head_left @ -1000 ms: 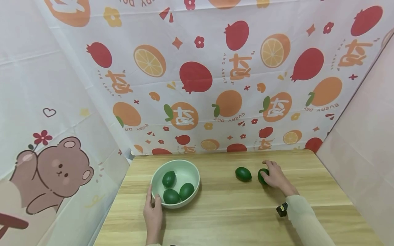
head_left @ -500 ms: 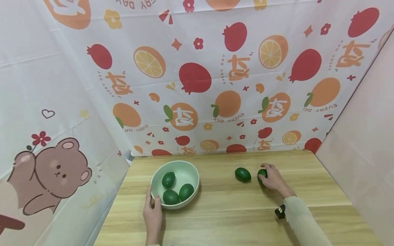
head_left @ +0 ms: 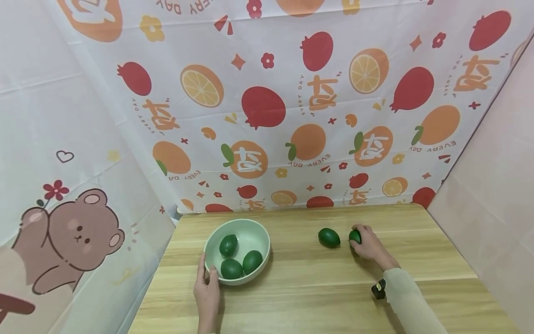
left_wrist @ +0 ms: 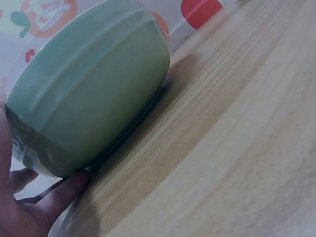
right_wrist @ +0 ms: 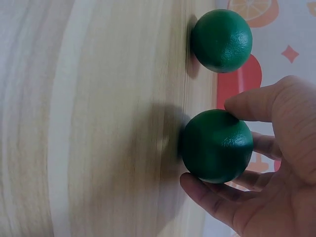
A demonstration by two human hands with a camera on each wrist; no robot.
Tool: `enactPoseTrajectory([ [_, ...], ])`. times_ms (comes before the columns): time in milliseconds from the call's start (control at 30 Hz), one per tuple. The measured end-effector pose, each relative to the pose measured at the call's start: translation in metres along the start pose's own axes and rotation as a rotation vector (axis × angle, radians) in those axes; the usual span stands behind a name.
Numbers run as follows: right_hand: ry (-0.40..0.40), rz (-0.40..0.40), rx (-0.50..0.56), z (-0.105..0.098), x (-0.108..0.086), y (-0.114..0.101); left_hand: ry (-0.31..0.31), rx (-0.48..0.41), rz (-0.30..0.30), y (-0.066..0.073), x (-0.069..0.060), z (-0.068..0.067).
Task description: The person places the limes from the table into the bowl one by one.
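Several dark green, oval limes with a small pointed tip are in view. A pale green bowl point(head_left: 260, 232) on the left of the table holds three of them, such as this lime point(head_left: 228, 246). My left hand point(head_left: 207, 292) grips the bowl's near left side; in the left wrist view its fingers point(left_wrist: 66, 192) reach round the lower wall. At the right, my right hand point(head_left: 370, 246) holds a lime point(right_wrist: 217, 146) between thumb and fingers, low at the tabletop. Another lime point(head_left: 329, 237) lies just left of that hand, apart from it.
The wooden table point(head_left: 292, 297) ends at a fruit-printed cloth point(head_left: 267, 153) behind. A bear-printed cloth point(head_left: 87, 227) hangs on the left and a pale wall point(head_left: 488, 199) stands on the right. A small black device point(head_left: 378, 289) sits at my right wrist.
My right hand's fingers have drawn in closer around the lime, and the hand has shifted slightly. The left hand and bowl keep their places; the head view has shifted slightly.
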State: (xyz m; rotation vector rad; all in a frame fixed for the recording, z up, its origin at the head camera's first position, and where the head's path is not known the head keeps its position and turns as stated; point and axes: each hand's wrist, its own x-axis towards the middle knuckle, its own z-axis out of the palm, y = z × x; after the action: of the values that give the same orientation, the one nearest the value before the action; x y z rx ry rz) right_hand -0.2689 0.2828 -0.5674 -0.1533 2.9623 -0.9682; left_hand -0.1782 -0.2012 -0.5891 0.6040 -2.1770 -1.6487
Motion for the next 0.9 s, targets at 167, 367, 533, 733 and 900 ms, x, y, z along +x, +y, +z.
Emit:
enactPoseTrajectory([
  [167,0.001,0.000,0.004,0.0000,0.0002,0.0000,-0.003,0.001,0.005,-0.0003,-0.0003,0.0005],
  [367,-0.006,0.004,0.001,0.0019,0.0009,0.0024,0.001,-0.007,0.004,-0.0005,-0.0015,0.0001],
  [533,0.005,-0.007,0.009,0.0014,0.0015,0.0029,-0.005,-0.009,-0.006,0.0010,-0.0014,0.0000],
  [733,0.002,-0.003,0.012,0.0002,0.0024,0.0019,-0.010,-0.006,-0.019,0.0022,-0.0001,0.0001],
  [900,0.024,-0.027,0.016,-0.0068,0.0029,-0.0042,-0.006,-0.017,-0.019,0.0020,-0.0006,-0.0001],
])
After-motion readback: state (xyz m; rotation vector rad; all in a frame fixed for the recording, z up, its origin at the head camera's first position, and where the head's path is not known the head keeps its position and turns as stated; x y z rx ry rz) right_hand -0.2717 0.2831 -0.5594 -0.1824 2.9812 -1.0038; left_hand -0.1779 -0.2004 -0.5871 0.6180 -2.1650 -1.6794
